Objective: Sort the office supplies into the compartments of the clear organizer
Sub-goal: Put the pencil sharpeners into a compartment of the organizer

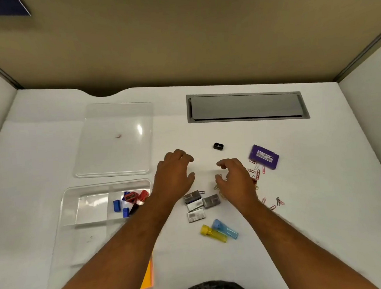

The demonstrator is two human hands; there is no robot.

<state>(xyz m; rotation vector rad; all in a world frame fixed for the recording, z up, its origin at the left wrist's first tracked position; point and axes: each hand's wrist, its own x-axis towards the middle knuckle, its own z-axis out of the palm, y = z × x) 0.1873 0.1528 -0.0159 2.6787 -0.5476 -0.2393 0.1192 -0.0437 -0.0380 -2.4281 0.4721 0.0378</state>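
Observation:
The clear organizer [106, 187] lies at the left front. One of its compartments holds blue and red sharpeners [130, 200]; orange sticky notes [147, 276] sit in a nearer one. My left hand [176, 175] and my right hand [235, 179] hover close together mid-table, fingers curved and apart, with nothing distinct between them. Coloured paper clips [258, 173] lie scattered under and to the right of my right hand. Grey staple boxes [198, 204] sit just below the hands. A yellow tube [212, 233] and a blue tube [226, 229] lie nearer me. A black sharpener [218, 146] and a purple box [264, 156] lie beyond.
The organizer's clear lid [114, 139] lies flat behind it. A grey cable hatch [246, 107] is set into the white desk at the back right. Tan and white partition walls close in the desk on three sides.

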